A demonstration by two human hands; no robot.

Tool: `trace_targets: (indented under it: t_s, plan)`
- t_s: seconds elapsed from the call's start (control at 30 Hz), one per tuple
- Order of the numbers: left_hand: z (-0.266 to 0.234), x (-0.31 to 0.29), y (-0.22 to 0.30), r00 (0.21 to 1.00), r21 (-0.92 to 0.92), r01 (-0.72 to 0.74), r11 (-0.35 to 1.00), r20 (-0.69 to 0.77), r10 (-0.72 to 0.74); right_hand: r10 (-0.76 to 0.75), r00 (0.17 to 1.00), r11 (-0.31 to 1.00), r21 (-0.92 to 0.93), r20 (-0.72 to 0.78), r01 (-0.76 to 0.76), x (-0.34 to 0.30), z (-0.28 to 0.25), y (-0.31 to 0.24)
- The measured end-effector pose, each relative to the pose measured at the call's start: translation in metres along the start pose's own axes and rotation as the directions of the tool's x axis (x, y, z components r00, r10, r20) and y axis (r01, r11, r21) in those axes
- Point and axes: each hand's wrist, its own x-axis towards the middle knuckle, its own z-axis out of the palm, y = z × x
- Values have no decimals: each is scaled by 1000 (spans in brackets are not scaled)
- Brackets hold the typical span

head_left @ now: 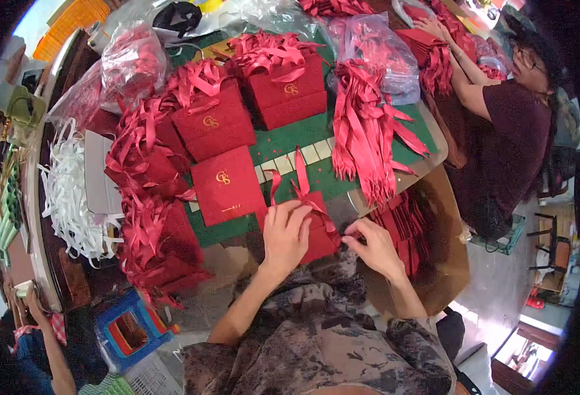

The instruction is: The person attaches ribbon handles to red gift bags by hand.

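Note:
At the table's near edge a small red paper bag (pixel 321 245) stands in front of me, with pinkish-red ribbon (pixel 301 172) rising from its top. My left hand (pixel 286 238) is closed at the bag's upper left, its curled fingers on the ribbon. On the bag's right side my right hand (pixel 374 249) pinches a ribbon end, thumb against index finger. Beyond my left hand lies a flat red bag (pixel 227 185) with a gold emblem. To the right hangs a thick bundle of loose red ribbons (pixel 362 125) over the green tabletop (pixel 280 139).
Rows of ribboned red bags (pixel 283 92) line the far and left sides. A carton (pixel 444 243) with stacked red bags stands below the right edge. White ribbons (pixel 76 197) heap at the left. A co-worker (pixel 500 131) handles red bags at the far right.

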Motion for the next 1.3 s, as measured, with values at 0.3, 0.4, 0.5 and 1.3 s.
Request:
trace_targets:
  t_s: [0.3, 0.4, 0.5, 1.3]
  plan:
    - [25, -5, -11, 985, -71, -14, 997, 169, 26, -94, 984, 966, 224, -152, 127, -15, 35, 28]
    - [28, -6, -14, 991, -70, -31, 997, 124, 40, 6, 988, 968, 248, -153, 33, -27, 18, 27]
    - [30, -8, -14, 995, -99, -31, 995, 87, 40, 82, 986, 929, 370, -148, -22, -43, -4, 19]
    - [-13, -8, 37, 937, -292, 349, 890, 93, -337, -213, 774, 954, 43, -597, 296, -12, 9, -44]
